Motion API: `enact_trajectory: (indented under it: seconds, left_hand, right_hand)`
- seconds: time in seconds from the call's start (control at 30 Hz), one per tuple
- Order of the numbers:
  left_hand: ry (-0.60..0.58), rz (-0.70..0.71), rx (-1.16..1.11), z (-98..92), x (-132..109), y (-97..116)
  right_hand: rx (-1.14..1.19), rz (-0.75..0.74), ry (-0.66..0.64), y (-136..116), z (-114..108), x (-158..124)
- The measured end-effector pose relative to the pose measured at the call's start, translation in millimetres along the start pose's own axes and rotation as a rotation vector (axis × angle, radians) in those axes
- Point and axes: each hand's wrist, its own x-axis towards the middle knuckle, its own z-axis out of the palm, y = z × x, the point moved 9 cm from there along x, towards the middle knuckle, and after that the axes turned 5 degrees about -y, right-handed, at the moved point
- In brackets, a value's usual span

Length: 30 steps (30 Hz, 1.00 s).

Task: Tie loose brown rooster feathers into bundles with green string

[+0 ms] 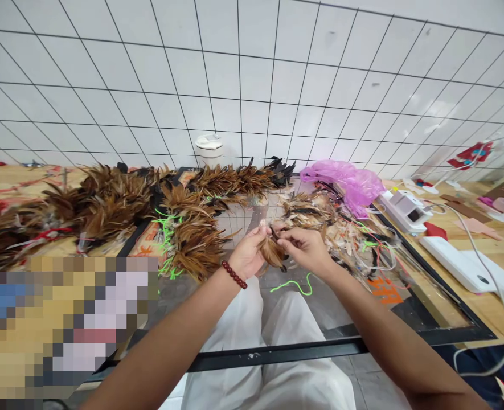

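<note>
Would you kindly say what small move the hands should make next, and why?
Probably, the right hand should gather the small brown feather bunch more snugly while the left hand steadies it, since both hands meet near its top and its feathers splay out below.

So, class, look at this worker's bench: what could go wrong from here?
The small feather tuft between the left hand and right hand might slip and get mixed with the messy feather pile just beyond.

The loose green string lying near the hands could catch on a sleeve-less wrist or the bracelet.

The white cable looping over the table's edge, near the right forearm, could perhaps be snagged.
</note>
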Motion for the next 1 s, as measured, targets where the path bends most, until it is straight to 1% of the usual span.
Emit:
enact_trajectory:
  seconds: [0.07,0.13,0.2,0.27,0.33,0.4,0.5,0.53,0.6,0.67,0.7,0.77,0.83,0.9,0.93,1.0]
  left_hand:
    - [-0.005,0.042,-0.002,-1.9,-1.0,3.2]
    - [-0.035,0.085,0.002,-1.4,-1.6,7.3]
    - [-0.092,0.12,0.016,3.3,-2.5,11.4]
    - [-0.155,0.133,0.049,10.7,-4.1,13.9]
    - [-0.202,0.135,0.107,18.0,-6.3,15.1]
    - [-0.225,0.136,0.185,23.3,-8.3,15.0]
    - [-0.244,0.139,0.317,27.2,-10.0,12.5]
    - [-0.242,0.138,0.353,26.8,-9.9,11.1]
    - [-0.218,0.127,0.4,23.4,-8.4,8.1]
    - [-0.127,0.133,0.398,14.4,-6.0,9.1]
    - [-0.061,0.154,0.384,8.6,-5.4,12.1]
    - [0.06,0.203,0.356,-0.5,-6.2,19.7]
    - [0.11,0.191,0.344,-2.2,-7.4,22.0]
    - [0.089,0.107,0.353,2.4,-8.0,16.6]
    - [0.073,0.058,0.359,5.2,-8.8,12.5]
    - [0.047,-0.012,0.382,9.5,-11.0,5.5]
  right_hand:
    - [-0.065,-0.047,-0.089,-5.6,13.4,-1.8]
    - [-0.024,-0.006,-0.119,-0.3,16.5,-0.8]
    - [0.141,0.113,-0.082,13.5,10.9,1.8]
    - [0.377,0.255,-0.013,29.3,4.2,3.1]
    - [0.602,0.367,0.041,40.0,2.6,2.6]
    - [0.77,0.43,0.033,42.9,8.8,2.1]
    - [0.903,0.456,0.031,41.5,17.4,1.5]
    - [0.92,0.452,0.053,41.4,16.8,1.4]
    - [0.949,0.416,0.127,40.7,8.6,1.8]
    - [0.992,0.349,0.176,37.0,-4.9,2.9]
    - [1.008,0.316,0.172,33.9,-11.3,3.8]
    - [0.991,0.252,0.112,25.2,-20.7,5.5]
    - [0.884,0.192,0.015,15.2,-23.1,6.5]
    - [0.709,0.13,-0.062,5.9,-19.6,6.9]
    - [0.611,0.1,-0.072,2.4,-17.4,7.0]
    - [0.413,0.037,-0.023,-2.9,-16.3,7.4]
